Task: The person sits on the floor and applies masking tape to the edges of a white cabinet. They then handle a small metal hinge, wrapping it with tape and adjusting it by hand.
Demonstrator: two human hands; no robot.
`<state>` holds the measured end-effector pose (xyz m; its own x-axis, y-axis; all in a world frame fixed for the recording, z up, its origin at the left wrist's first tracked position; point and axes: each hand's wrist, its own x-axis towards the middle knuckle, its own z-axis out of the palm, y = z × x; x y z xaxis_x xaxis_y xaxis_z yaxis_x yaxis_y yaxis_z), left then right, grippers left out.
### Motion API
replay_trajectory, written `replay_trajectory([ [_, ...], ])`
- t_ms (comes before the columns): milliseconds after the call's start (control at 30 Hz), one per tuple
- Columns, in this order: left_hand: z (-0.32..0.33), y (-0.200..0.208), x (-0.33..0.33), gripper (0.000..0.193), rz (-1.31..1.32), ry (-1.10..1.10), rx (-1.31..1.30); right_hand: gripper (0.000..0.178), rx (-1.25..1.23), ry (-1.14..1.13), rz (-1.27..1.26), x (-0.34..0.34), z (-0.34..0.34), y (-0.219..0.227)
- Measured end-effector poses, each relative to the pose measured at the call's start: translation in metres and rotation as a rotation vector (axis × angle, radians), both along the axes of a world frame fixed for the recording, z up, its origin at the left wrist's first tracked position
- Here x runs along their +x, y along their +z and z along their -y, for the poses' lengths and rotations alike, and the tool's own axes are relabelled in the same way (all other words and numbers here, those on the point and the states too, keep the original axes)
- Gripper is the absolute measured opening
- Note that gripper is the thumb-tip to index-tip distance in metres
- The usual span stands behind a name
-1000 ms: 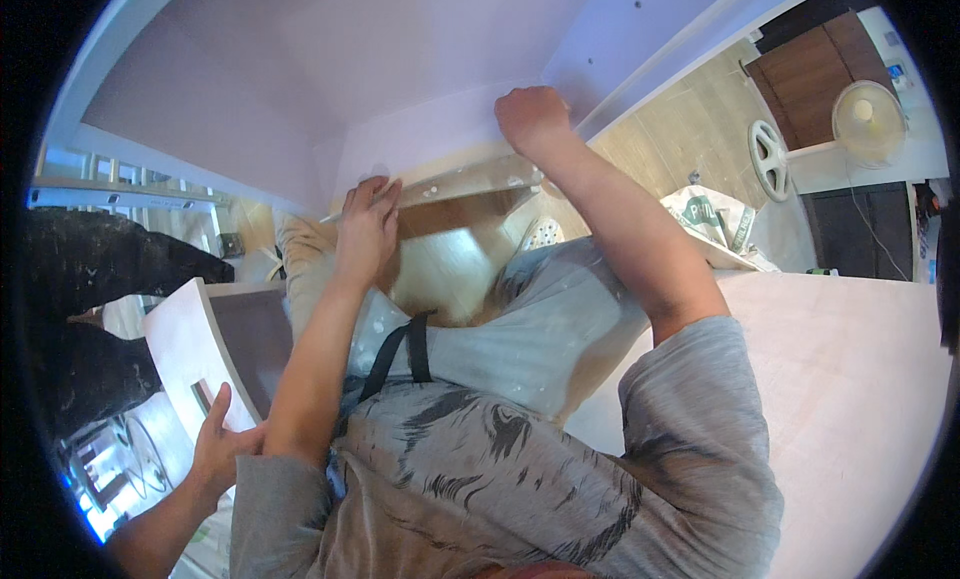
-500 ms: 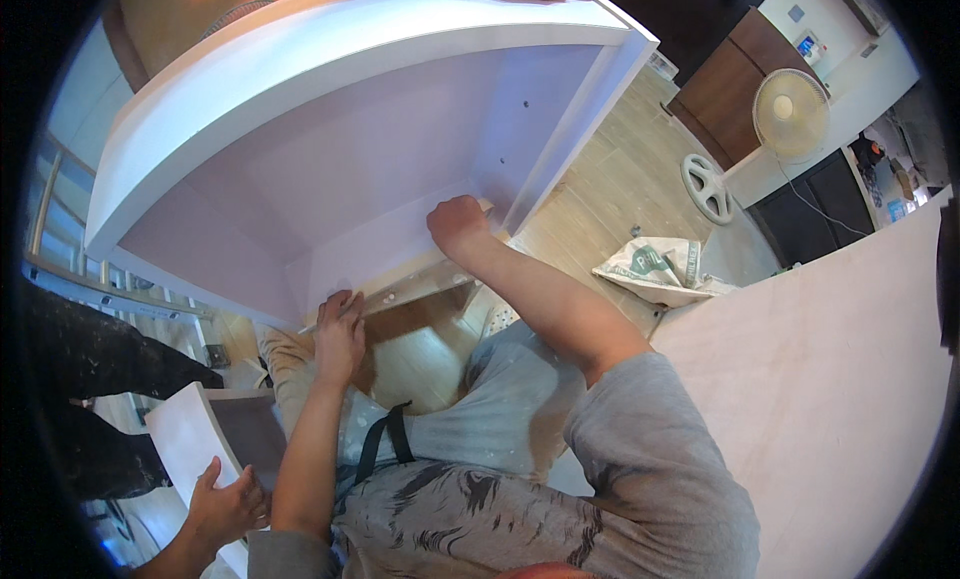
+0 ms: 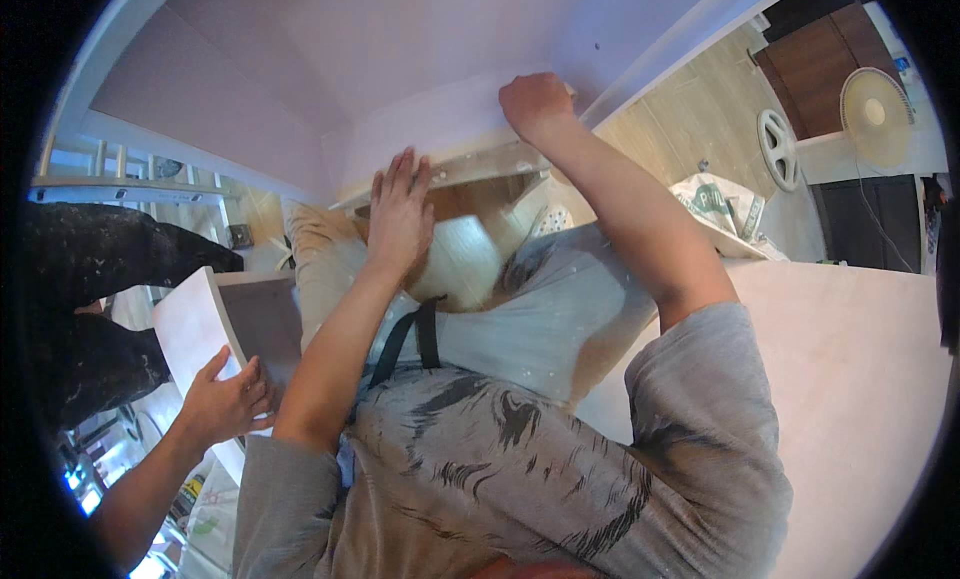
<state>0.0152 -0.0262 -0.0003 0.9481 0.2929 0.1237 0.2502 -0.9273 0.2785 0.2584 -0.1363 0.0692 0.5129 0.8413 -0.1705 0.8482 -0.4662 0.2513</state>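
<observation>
**Across the top, a pale open-fronted cabinet dominates!**

It's set close, presumably for easy reach. Over its narrow rail lies the left hand, fingers nearly straight, gripping nothing visible, perhaps steadying; right hand balled by the corner, contents hidden.

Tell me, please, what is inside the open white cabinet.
Inside the white cabinet, two small dark holes show in its right wall. The right hand hides a patch near the lower right corner; what lies behind it cannot be seen.
</observation>
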Motion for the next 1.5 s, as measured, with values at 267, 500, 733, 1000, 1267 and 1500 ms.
replay_trajectory([
  [267,0.035,-0.005,0.027,0.078,0.003,-0.041,-0.026,0.019,0.035,0.004,0.034,-0.003,0.004,0.014],
  [500,0.045,-0.006,0.054,0.079,-0.020,-0.111,-0.018,0.020,-0.005,0.031,0.024,0.002,0.003,0.013],
  [733,0.063,-0.016,0.082,0.078,-0.032,-0.110,0.043,0.022,-0.056,0.006,0.004,0.002,-0.001,0.016],
  [1000,0.064,-0.011,0.088,0.077,-0.049,-0.091,0.031,0.022,-0.047,-0.008,0.003,0.005,-0.001,0.015],
  [1267,-0.009,-0.020,-0.026,0.080,-0.021,0.174,0.184,0.026,-0.077,-0.049,0.026,0.007,0.000,0.011],
  [1500,-0.024,-0.021,-0.041,0.077,-0.018,0.186,0.047,0.021,-0.030,-0.020,0.008,0.010,0.002,0.015],
])
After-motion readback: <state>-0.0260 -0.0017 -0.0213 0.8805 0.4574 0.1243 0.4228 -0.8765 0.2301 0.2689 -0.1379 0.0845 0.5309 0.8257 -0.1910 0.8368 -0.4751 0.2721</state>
